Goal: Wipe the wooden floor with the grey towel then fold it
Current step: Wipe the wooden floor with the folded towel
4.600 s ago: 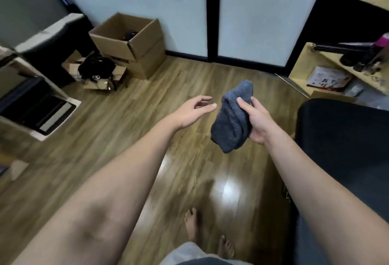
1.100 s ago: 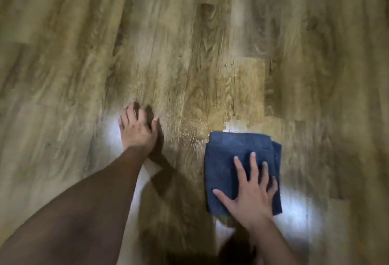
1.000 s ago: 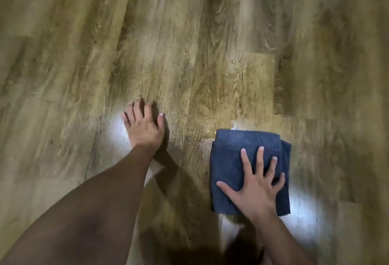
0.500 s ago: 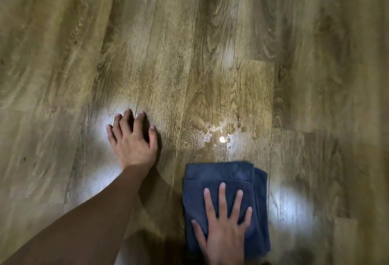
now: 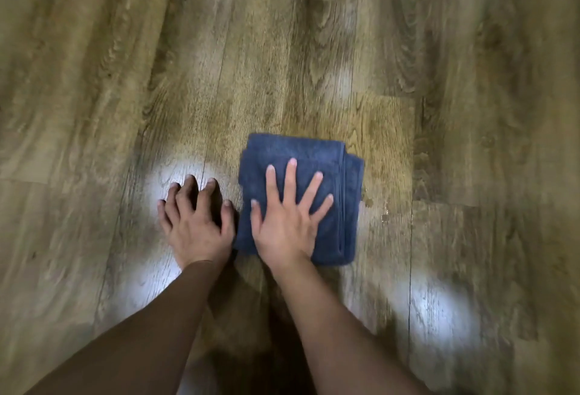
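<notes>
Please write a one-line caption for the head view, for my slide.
Right hand presses folded grey towel on wooden floor; left hand braces beside.

Since half a second ago we push the folded towel (image 5: 301, 197) forward, away from us, under our flat right hand (image 5: 287, 222), and it now covers the wet patch that then lay just beyond its far edge. A few droplets (image 5: 376, 209) show on the wooden floor (image 5: 314, 49) just right of the towel. Its left edge now sits close beside our left hand (image 5: 196, 222), where a clear gap showed before. Seconds earlier our right hand carried the towel bunched in the air; now it lies pressed on the floor.
</notes>
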